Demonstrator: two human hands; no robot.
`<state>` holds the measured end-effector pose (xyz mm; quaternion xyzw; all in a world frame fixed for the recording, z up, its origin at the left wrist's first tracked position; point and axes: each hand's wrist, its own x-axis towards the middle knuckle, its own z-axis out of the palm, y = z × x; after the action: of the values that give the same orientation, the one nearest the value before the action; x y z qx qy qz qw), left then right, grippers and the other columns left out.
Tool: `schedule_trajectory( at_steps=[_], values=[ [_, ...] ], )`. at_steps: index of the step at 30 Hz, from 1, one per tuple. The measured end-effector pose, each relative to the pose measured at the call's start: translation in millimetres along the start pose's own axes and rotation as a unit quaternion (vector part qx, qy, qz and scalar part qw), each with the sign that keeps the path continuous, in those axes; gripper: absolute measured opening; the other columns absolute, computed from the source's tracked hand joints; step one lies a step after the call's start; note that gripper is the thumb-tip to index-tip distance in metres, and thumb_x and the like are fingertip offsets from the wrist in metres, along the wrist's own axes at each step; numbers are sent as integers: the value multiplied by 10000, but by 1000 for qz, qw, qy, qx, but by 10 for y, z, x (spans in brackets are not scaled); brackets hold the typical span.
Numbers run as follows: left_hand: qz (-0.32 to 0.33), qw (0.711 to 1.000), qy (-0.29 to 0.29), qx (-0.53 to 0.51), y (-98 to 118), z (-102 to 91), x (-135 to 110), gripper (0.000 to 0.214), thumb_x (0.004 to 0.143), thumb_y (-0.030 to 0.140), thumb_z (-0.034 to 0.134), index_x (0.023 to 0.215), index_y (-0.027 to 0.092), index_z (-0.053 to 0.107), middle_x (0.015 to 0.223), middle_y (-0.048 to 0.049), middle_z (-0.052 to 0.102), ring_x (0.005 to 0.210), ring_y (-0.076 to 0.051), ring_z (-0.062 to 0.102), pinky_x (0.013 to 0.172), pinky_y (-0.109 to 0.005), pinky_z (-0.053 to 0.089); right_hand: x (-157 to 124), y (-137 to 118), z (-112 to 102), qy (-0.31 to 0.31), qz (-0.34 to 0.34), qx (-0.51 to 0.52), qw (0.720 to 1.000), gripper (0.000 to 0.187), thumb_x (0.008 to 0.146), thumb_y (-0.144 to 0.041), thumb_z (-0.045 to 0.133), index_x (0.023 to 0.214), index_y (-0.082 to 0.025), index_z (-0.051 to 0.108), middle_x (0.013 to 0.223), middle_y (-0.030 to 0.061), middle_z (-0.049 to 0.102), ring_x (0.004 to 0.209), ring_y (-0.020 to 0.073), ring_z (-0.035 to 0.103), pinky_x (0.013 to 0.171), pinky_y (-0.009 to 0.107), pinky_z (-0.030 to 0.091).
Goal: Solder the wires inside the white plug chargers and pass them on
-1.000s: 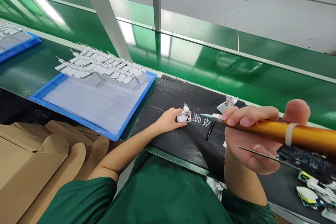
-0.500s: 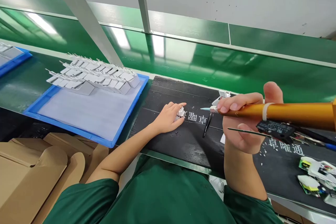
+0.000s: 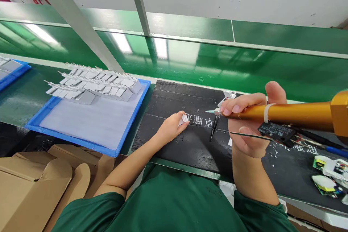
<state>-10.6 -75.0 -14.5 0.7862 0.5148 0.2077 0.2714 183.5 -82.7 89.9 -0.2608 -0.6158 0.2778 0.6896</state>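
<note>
Near the middle of the black mat, my left hand is closed around a small white plastic housing, one end of it showing at the fingertips. My right hand grips a gold pen-shaped tool held level above the mat, its pale blue pointed tip aimed left toward the housing but apart from it. Strapped beneath the tool is a black switch with a thin metal lever. Dark tweezers lie under the tip. Other white pieces sit behind my right hand.
At left, a blue tray carries rows of white plug housings with pins. Another blue tray stands farther left. Small circuit boards lie at far right. Cardboard boxes are at lower left, below the bench.
My left fingers have drawn in around the white housing and turned it so its end faces up. The right hand keeps its hold on the gold tool; the view has shifted slightly.
</note>
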Motion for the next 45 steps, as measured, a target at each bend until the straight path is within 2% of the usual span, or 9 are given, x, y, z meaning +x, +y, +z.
schedule_trajectory(
  at_steps=[11, 16, 21, 23, 26, 30, 35, 41, 45],
  values=[
    [-20, 988, -62, 141, 101, -56, -30, 412, 927, 359, 617, 1291, 197, 515, 1090, -98, 703, 1048, -271, 665, 791, -328, 530, 15, 4, -14, 3, 9, 0, 1000, 576, 794, -477, 704, 1343, -438, 533, 789, -14, 502, 654, 157, 511, 641, 363, 511],
    [-110, 985, -26, -130, 25, -94, 6, 382, 873, 425, 661, 1165, 207, 544, 1013, -60, 700, 957, -239, 682, 769, -320, 538, 39, 30, -22, -3, -6, 33, 999, 579, 796, -370, 731, 1344, -441, 559, 816, -24, 517, 663, 134, 514, 659, 341, 516],
    [-271, 785, 7, -557, -24, -285, 27, 456, 882, 617, 565, 990, 174, 571, 868, -67, 680, 680, -157, 635, 531, -251, 481, 52, 45, -52, 2, -1, -9, 1000, 565, 790, -467, 714, 1336, -463, 571, 803, -19, 491, 651, 141, 494, 632, 346, 516],
    [-286, 749, 28, -597, -58, -413, 5, 465, 884, 627, 557, 973, 172, 581, 858, -73, 676, 669, -150, 631, 515, -243, 469, 62, 38, -64, 11, 10, -7, 1000, 565, 769, -442, 738, 1313, -473, 592, 805, -12, 498, 656, 145, 499, 643, 357, 515],
    [-250, 820, 100, -505, -209, -653, -55, 419, 882, 580, 567, 1032, 189, 559, 897, -56, 670, 734, -167, 646, 581, -266, 499, 80, 51, -99, 20, 2, 20, 1000, 592, 717, -365, 786, 1286, -432, 638, 787, -10, 514, 651, 146, 507, 636, 358, 504],
    [-179, 951, 232, -102, -601, -1026, -153, 378, 833, 412, 673, 1107, 190, 536, 1025, -80, 671, 980, -240, 645, 871, -364, 508, 106, 127, -168, 38, -4, 31, 999, 604, 661, -312, 822, 1241, -399, 680, 769, -8, 567, 626, 162, 517, 602, 378, 493],
    [-182, 926, 233, 233, -1067, -1267, -173, 356, 883, 392, 637, 1134, 147, 578, 1092, -182, 685, 1166, -347, 567, 1003, -465, 415, 126, 169, -174, 37, -5, 44, 998, 606, 632, -355, 840, 1219, -395, 696, 747, -3, 581, 608, 173, 522, 593, 407, 474],
    [-176, 920, 233, 261, -1202, -1225, -52, 422, 940, 380, 579, 1260, 109, 538, 1500, -192, 473, 1430, -380, 351, 1158, -566, 242, 160, 157, -309, -17, 15, 39, 999, 502, 693, -257, 808, 1182, -334, 722, 758, 18, 636, 671, 181, 587, 666, 403, 519],
    [-158, 915, 269, 254, -1077, -1235, -14, 696, 977, 451, 528, 1523, 118, 256, 1679, -160, 149, 1540, -431, 92, 1199, -698, 37, 192, 71, -657, -99, 79, -11, 992, 427, 736, -175, 780, 1129, -328, 716, 870, 26, 713, 824, 178, 687, 774, 359, 602]
  ],
)
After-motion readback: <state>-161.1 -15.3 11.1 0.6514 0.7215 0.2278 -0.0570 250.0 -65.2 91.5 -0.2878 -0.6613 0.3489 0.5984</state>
